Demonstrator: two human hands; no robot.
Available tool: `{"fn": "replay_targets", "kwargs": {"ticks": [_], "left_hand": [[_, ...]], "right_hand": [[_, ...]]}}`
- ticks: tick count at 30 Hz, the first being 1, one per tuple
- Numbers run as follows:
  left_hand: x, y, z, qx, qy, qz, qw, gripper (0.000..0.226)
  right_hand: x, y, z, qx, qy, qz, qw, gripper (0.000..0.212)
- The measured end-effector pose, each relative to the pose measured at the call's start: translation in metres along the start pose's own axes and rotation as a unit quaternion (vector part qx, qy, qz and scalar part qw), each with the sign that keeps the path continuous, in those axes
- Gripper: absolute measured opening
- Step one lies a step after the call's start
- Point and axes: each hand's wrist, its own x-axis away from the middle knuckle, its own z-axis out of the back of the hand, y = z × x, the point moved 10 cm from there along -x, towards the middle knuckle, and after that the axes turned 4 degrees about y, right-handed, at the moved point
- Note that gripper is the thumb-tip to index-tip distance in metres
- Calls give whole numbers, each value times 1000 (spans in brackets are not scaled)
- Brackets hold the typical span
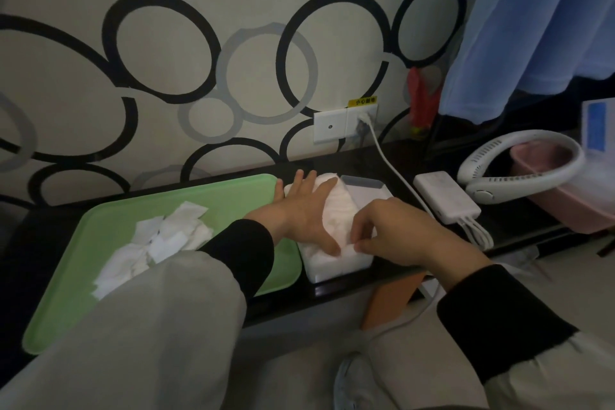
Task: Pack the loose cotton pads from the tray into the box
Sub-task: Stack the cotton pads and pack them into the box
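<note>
- Grey sleeves (pixel 149 326) with black cuffs, nearest the lens, reaching in from below.
- Packed pads (pixel 336 206): white stack lying in box (pixel 332 268), bulging above its rim, directly under both hands.
- Left hand (pixel 299 210): flat on the stack, fingers straight and spread, pressing down; nothing grasped.
- Right hand (pixel 399 236): fingers curled, thumb and forefinger pinching the stack's near edge at the front end of the box.
- Box: white, oblong, on dark shelf (pixel 512 226), just beside the right edge of tray (pixel 233 190).
- Tray: green, shallow; loose pads (pixel 166 236) heaped in its left half, partly hidden behind the left sleeve.
- Right of box: white power bank (pixel 446 200) with short cables (pixel 476 233); beyond it, white neck fan (pixel 479 193) against pink tub (pixel 572 210).
- Behind box: wall socket (pixel 346 125), white cord (pixel 389 163) plugged in and trailing down past the power bank.
</note>
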Motion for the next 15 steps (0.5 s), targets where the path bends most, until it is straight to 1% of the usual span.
{"fn": "replay_targets", "kwargs": {"ticks": [2,4,7,9,11,12,15], "left_hand": [[3,1,2,10,12,-7,1000,132],[9,1,10,39,36,-13,998,123],[29,-6,32,99,97,-26,990,101],[47,-21,49,140,160,-28,977,84],[72,-46,61,164,223,-14,961,71],[85,-60,65,169,242,-2,955,66],[119,-104,61,200,251,45,946,53]], "right_hand": [[-1,-3,4,25,10,-2,1000,8],[-2,-7,8,28,23,-5,999,8],[-7,-15,17,-10,62,-4,998,12],[-12,-22,20,-45,94,-4,995,10],[-19,-37,19,-73,117,2,990,7],[-22,-48,17,-88,125,12,988,7],[-34,-81,6,-112,131,40,984,7]]}}
